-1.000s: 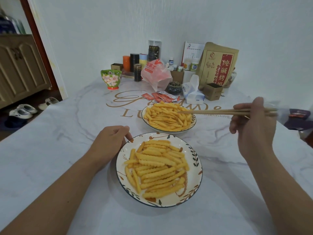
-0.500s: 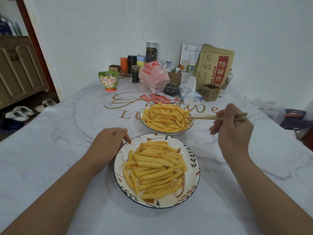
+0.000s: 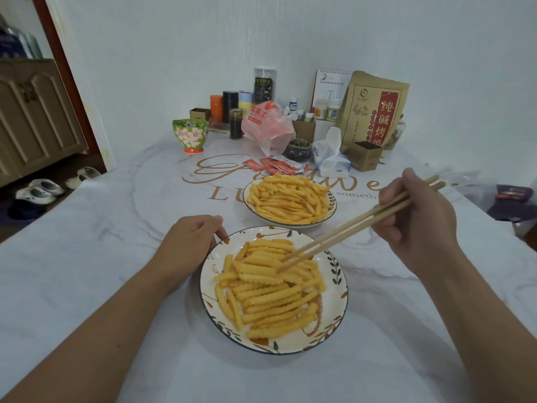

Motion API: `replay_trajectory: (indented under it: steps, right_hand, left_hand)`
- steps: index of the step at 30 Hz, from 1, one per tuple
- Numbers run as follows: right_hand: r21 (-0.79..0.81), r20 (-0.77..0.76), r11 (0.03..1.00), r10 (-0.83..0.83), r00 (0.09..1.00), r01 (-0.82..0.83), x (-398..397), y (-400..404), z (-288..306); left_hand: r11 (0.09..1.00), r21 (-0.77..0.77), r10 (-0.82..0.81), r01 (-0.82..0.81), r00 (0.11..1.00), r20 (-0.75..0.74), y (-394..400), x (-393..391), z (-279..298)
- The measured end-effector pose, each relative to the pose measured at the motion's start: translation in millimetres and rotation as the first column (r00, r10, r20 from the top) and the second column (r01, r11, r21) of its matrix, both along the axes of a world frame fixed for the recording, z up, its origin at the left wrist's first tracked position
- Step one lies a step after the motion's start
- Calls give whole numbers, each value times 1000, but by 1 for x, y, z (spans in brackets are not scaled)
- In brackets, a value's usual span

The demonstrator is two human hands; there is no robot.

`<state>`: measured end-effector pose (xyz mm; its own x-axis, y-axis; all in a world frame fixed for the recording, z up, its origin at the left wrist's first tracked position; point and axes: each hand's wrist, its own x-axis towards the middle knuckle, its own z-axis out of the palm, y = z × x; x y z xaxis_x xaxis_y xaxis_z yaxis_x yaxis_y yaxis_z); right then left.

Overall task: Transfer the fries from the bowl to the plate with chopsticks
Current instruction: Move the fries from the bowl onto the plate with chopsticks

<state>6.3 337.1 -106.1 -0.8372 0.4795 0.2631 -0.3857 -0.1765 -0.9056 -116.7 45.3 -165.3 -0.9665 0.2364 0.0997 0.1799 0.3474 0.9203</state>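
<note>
Since the earlier frame the chopsticks [image 3: 351,226], gripped in the right hand [image 3: 418,219], have swung from the bowl [image 3: 331,206] onto the plate [image 3: 334,324]; the curled left hand [image 3: 189,242] steadies its rim. Fries [image 3: 273,286] fill both dishes, so roughly half remains.

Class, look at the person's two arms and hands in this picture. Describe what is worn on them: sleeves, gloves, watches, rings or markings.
Nothing is worn. The left hand and right hand are bare, without gloves, and no rings show. Both forearms are bare up to the picture's edge; no sleeve, watch, bracelet or marking shows.
</note>
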Motion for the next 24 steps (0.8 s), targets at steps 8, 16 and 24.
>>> replay_trajectory:
  steps: [8, 16, 24]
  right_hand:
    - [-12, 7, 998, 61, 998, -60, 2, -2, 3]
    - [234, -62, 920, -307, 950, 313, -15, -7, -20]
    - [335, -38, 924, -182, 983, 184, -26, -29, -32]
  left_hand:
    - [1000, -6, 2, -2, 1000, -3, 0, 0, 0]
    - [1000, -21, 6, -6, 1000, -5, 0, 1, 0]
    - [1000, -5, 2, -2, 1000, -1, 1, -1, -1]
